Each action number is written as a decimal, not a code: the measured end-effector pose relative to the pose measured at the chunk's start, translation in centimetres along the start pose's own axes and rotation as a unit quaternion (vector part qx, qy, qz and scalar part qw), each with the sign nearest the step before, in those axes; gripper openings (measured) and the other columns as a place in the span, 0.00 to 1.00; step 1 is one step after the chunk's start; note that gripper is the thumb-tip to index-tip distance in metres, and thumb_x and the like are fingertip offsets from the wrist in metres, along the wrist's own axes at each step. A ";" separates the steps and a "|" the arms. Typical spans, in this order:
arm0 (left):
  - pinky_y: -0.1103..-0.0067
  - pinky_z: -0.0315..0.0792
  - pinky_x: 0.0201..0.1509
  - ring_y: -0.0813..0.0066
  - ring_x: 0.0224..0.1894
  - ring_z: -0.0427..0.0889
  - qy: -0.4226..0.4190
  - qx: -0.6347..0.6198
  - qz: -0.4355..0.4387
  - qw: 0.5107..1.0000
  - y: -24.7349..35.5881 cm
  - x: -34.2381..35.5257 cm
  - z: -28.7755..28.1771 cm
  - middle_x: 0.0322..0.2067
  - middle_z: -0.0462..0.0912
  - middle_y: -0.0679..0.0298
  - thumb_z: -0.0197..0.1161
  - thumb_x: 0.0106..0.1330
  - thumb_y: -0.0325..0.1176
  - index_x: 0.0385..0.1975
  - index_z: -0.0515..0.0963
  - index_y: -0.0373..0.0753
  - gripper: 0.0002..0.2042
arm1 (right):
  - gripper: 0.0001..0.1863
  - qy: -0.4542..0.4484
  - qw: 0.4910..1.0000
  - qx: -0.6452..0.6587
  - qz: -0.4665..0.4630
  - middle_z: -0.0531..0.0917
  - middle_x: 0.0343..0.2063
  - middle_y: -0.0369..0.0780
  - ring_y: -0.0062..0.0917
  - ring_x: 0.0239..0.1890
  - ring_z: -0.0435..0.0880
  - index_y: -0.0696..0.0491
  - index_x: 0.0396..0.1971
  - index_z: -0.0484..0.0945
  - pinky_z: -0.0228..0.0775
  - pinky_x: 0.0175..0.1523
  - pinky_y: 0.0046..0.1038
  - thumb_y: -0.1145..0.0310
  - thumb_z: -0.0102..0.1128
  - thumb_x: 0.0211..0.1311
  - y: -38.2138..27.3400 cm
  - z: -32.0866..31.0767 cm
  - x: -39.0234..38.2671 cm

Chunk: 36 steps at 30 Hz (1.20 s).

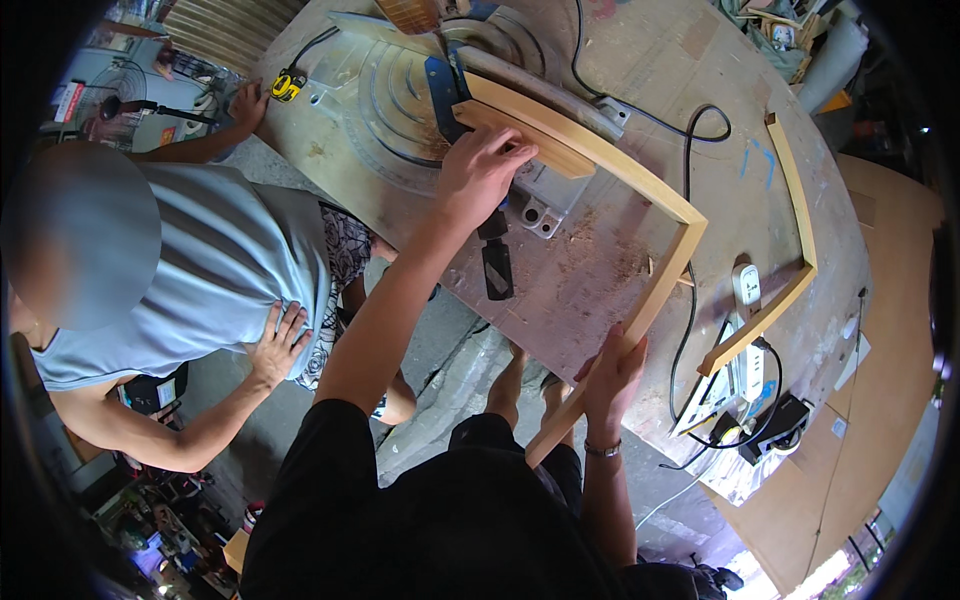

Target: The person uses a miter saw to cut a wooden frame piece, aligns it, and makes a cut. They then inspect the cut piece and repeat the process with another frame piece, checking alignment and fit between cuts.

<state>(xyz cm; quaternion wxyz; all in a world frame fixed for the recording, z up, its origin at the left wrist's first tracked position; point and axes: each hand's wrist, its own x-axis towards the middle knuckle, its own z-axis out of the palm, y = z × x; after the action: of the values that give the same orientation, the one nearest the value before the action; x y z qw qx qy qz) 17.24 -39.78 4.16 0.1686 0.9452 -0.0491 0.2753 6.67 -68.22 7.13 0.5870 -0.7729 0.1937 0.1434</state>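
Two wooden strips joined at a corner make an L-shaped frame piece [655, 192]. One leg lies along the fence of a miter saw [400, 110]; the other reaches back toward my body. My left hand [487, 168] is closed over a short wood block [540, 148] with angled ends, pressing it beside the frame's far leg. With its fingers wrapped around the near leg, my right hand [612, 378] steadies the frame past the table's front edge. The far leg's end sits by a dark blue metal part of the saw; the blade itself cannot be made out.
Another L-shaped wooden piece [808, 245] lies on the right of the table [620, 270]. Nearby are a white power strip [746, 288] and a black cable [688, 180]. A yellow tape measure [288, 85] is at the far left. A person in grey [220, 265] stands close on my left.
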 end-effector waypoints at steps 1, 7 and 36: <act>0.71 0.80 0.43 0.65 0.39 0.83 0.013 -0.013 -0.009 1.000 0.1 0.1 0.2 0.39 0.84 0.65 0.71 0.54 0.23 0.40 0.87 0.43 0.13 | 0.13 -0.009 1.000 0.009 0.000 0.73 0.17 0.35 0.17 0.12 0.74 0.56 0.42 0.69 0.65 0.16 0.22 0.61 0.55 0.77 0.1 0.5 0.3; 0.72 0.80 0.42 0.65 0.39 0.83 0.062 -0.031 -0.075 0.995 0.6 0.5 1.4 0.38 0.84 0.64 0.72 0.57 0.25 0.38 0.86 0.40 0.10 | 0.13 -0.037 0.998 0.046 0.030 0.73 0.18 0.34 0.17 0.12 0.74 0.55 0.42 0.68 0.64 0.15 0.22 0.60 0.55 0.77 -0.6 2.5 0.1; 0.74 0.83 0.17 0.59 0.22 0.88 0.084 -0.496 -0.502 0.703 2.6 5.1 4.0 0.27 0.82 0.48 0.63 0.73 0.45 0.35 0.66 0.31 0.21 | 0.13 -0.108 0.994 0.015 -0.013 0.79 0.33 0.40 0.25 0.27 0.82 0.57 0.45 0.68 0.74 0.31 0.24 0.61 0.52 0.79 -1.8 0.6 1.9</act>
<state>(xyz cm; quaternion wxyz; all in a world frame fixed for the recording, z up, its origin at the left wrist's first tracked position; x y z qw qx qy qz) 23.06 -43.56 4.50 0.7298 0.5827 0.3176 0.1645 9.20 -67.45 7.67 0.6180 -0.7463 0.1216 0.2151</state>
